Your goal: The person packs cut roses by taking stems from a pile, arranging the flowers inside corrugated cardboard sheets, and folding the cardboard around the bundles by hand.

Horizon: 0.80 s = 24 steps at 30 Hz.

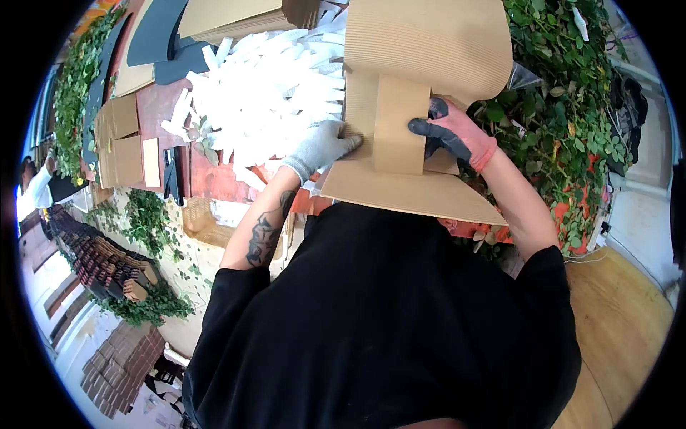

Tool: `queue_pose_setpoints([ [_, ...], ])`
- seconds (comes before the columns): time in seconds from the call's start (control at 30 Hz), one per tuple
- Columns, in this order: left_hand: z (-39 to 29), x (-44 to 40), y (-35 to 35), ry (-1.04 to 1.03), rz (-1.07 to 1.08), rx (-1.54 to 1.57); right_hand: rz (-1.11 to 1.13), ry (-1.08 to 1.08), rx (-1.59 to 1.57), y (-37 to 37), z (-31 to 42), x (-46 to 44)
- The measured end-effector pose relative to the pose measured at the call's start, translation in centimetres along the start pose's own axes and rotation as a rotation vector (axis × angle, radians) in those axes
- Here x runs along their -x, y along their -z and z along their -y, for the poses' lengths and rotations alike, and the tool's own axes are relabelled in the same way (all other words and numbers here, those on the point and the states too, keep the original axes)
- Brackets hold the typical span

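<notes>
2 hands [321, 146] [457, 134], 2 gloves [309, 156] [473, 137], 1 corrugated cardboard sheet [429, 43]

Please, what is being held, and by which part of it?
The right hand holds the cardboard by the right edge of its middle panel. The left hand is at its left side, grip unclear.

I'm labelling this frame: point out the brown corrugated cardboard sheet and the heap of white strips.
Brown corrugated cardboard sheet [429, 41]: head view, ridged upper panel.
Heap of white strips [257, 89]: head view, middle.

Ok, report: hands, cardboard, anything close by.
Left hand at left edge of cardboard; right hand gripping middle panel. Cardboard partly folded. White strips heaped alongside.
</notes>
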State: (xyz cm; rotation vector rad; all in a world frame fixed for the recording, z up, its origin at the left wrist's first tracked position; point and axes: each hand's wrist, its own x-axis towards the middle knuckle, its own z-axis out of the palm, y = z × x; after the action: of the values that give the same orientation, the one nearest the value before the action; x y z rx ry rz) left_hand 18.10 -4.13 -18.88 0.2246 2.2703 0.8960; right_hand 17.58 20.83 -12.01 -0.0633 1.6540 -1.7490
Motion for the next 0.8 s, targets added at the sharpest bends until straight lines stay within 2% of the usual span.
queue_pose_setpoints([
  [0.03, 0.1, 0.0, -0.1, 0.000, 0.000, 0.005, -0.038, -0.091, 0.062, 1.0, -1.6, -0.9],
  [0.13, 0.3, 0.0, -0.4, -0.008, 0.018, 0.076, -0.126, -0.164, 0.057, 1.8, -5.0, -3.0],
  [0.2, 0.8, -0.1, -0.7, -0.019, -0.022, 0.055, -0.163, -0.214, 0.028, 1.9, -5.2, -2.6],
  [0.27, 0.6, -0.1, -0.6, -0.008, -0.018, 0.052, -0.365, -0.241, 0.013, 1.6, -5.2, -2.2],
  [0.3, 0.5, -0.1, -0.6, 0.003, -0.012, 0.042, -0.367, -0.242, 0.013, 1.5, -5.0, -2.5],
  [0.37, 0.6, 0.0, -0.8, 0.016, -0.003, 0.070, -0.400, -0.224, 0.323, 0.8, -4.8, -3.2],
  [0.4, 0.6, 0.0, -0.7, 0.027, -0.001, 0.095, -0.406, -0.223, 0.320, 0.8, -4.9, -3.5],
  [0.47, 0.0, 0.3, -0.5, 0.024, 0.001, 0.081, -0.376, -0.265, 0.658, 0.8, -5.0, -4.1],
  [0.5, -0.3, 0.5, -0.4, 0.028, 0.000, 0.074, -0.379, -0.318, 0.721, 0.3, -4.5, -4.2],
  [0.63, -0.2, 0.9, -1.0, 0.022, -0.023, 0.171, -0.396, -0.267, 0.710, 1.1, -6.3, -4.7],
  [0.73, -0.5, 1.2, -1.3, 0.099, -0.062, 0.195, -0.418, -0.282, 0.656, 0.6, -5.6, -4.3],
  [0.8, 0.5, 1.0, -2.1, 0.099, -0.126, 0.236, -0.356, -0.363, 0.535, 0.6, -4.6, -4.2],
])
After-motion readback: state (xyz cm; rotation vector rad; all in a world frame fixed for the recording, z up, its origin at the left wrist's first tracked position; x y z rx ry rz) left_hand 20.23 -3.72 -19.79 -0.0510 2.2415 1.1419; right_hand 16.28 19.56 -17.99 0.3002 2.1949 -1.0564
